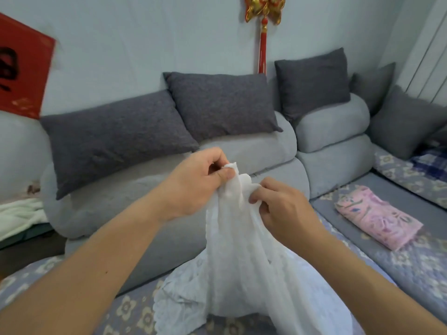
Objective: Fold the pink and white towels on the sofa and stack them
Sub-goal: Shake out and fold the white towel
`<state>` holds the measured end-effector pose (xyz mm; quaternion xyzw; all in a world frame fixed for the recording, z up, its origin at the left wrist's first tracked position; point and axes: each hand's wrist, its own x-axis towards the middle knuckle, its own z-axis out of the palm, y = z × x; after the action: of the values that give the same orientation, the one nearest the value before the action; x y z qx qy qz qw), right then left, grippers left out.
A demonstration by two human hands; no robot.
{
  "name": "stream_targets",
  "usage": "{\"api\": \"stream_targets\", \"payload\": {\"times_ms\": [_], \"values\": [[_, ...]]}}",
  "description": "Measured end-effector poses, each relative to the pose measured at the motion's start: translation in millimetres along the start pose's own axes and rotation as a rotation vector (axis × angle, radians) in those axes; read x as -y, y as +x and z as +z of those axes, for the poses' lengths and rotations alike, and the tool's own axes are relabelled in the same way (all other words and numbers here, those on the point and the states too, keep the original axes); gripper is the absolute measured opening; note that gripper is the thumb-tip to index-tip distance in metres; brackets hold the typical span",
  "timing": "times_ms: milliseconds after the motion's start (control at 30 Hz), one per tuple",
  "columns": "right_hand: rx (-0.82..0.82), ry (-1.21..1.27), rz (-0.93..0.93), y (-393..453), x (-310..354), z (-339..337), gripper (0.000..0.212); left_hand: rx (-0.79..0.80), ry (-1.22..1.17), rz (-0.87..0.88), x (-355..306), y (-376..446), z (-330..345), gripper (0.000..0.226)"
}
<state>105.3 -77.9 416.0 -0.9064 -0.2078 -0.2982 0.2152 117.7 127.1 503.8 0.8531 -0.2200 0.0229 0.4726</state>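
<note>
A plain white towel [244,257] with a scalloped lace edge is seen. The pink towel [377,217] is printed with flowers. The sofa [333,151] is light grey, its cushions [116,139] dark grey, its seat cover [416,267] blue-grey with cream flowers.

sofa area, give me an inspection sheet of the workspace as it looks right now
surface: sofa seat cover, floral quilted, holds both towels
job's things: white towel unfolded, top held up, lower part bunched on the seat; pink towel folded, lying to the right, apart from the white one
clutter: pale cloth at far left; blue checked fabric at far right
grippers: left hand pinches the white towel's top edge; right hand grips the same edge beside it
cables: nothing seen
surroundings: dark grey cushions along the backrest; red tasselled ornament and red poster on the wall
</note>
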Motion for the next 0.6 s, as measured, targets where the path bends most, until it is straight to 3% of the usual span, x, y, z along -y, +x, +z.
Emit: {"api": "stream_targets", "payload": {"times_ms": [100, 233, 333, 400, 467, 600], "values": [[-0.008, 0.129, 0.009, 1, -1, -14, 0.016, -0.037, -0.05, 0.046, -13, 7, -17, 0.019], [0.089, 0.133, 0.182, -4, 22, -21, 0.059, -0.062, -0.062, 0.1, -25, 13, -26, 0.021], [0.066, 0.047, 0.263, 0, 46, -8, 0.073, -0.116, -0.027, 0.122, -33, 18, -22, 0.022], [0.015, 0.043, 0.328, 7, 59, 1, 0.066, -0.158, 0.01, 0.131, -38, 22, -17, 0.023], [-0.082, 0.024, 0.371, 14, 68, 5, 0.045, -0.172, 0.073, 0.152, -44, 24, -12, 0.024], [-0.223, 0.032, 0.323, 15, 62, 4, 0.023, -0.229, 0.122, 0.196, -48, 26, -15, 0.024]]}}
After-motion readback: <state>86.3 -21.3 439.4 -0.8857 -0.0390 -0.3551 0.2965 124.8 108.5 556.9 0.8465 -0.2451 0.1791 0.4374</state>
